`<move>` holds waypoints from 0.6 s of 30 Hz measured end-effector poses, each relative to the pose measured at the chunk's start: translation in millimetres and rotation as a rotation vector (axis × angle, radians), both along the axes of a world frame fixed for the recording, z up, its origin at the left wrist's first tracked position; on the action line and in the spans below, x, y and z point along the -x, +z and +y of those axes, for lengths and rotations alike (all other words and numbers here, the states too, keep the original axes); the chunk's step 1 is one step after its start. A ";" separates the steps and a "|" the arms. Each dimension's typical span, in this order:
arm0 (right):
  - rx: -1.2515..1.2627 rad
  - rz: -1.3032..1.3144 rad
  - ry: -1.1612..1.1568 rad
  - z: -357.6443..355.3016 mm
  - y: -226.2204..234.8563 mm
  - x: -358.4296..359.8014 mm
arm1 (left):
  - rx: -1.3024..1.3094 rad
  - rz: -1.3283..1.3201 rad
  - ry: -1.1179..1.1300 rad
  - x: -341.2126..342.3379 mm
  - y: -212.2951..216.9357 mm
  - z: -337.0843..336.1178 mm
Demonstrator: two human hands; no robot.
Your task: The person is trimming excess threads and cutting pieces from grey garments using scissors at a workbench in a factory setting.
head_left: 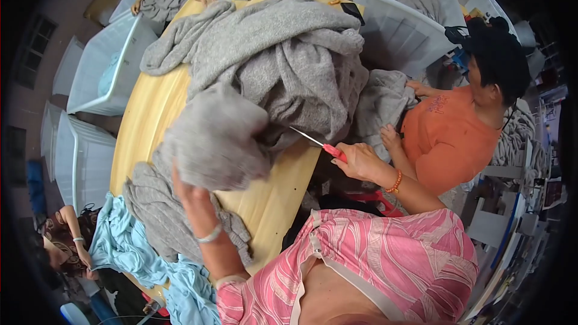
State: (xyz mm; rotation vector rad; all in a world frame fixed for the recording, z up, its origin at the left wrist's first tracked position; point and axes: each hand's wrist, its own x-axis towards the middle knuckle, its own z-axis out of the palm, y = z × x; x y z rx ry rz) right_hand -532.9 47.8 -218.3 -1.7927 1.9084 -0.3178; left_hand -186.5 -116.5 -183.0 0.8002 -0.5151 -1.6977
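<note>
A bundled grey knit garment [217,138], smeared by motion, is raised over the table in my left hand [192,195]. Its cloth hides most of those fingers. My right hand [361,162] is closed round the red handle of a tool with a thin, straight metal shaft [310,138]; I cannot make out its tip clearly. The shaft points left, toward a large heap of grey knitwear [295,66] on the far side of the table. More grey knitwear [159,204] lies beside my left forearm, partly hidden by it.
The wooden table [150,108] curves round to my left. Light blue cloth [129,241] hangs at its near left edge. A person in orange [457,132] handles grey cloth at right. White bins [108,63] stand around; other people work at far left and near left. A dark phone [353,12] lies behind the heap.
</note>
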 end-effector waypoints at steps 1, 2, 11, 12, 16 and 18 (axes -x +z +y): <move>0.019 -0.030 -0.010 1.9 -1.8 1.3 | 0.247 -0.309 -0.003 -10.9 17.8 -16.8; 0.031 -0.052 -0.028 4.6 -4.6 3.7 | 0.487 -0.610 -0.015 -16.6 29.9 -35.3; 0.061 -0.041 -0.199 34.7 -13.1 25.0 | 0.862 0.416 -0.205 186.3 131.8 -139.3; 0.064 -0.042 -0.166 36.3 -16.1 26.6 | 0.463 0.420 -0.243 215.2 130.3 -156.2; -0.109 0.002 -0.181 40.3 -9.6 25.2 | -0.031 0.064 -0.182 275.6 10.3 -170.5; -0.092 -0.017 -0.172 44.9 -14.2 26.7 | -0.123 -0.126 -0.179 271.7 -47.3 -156.0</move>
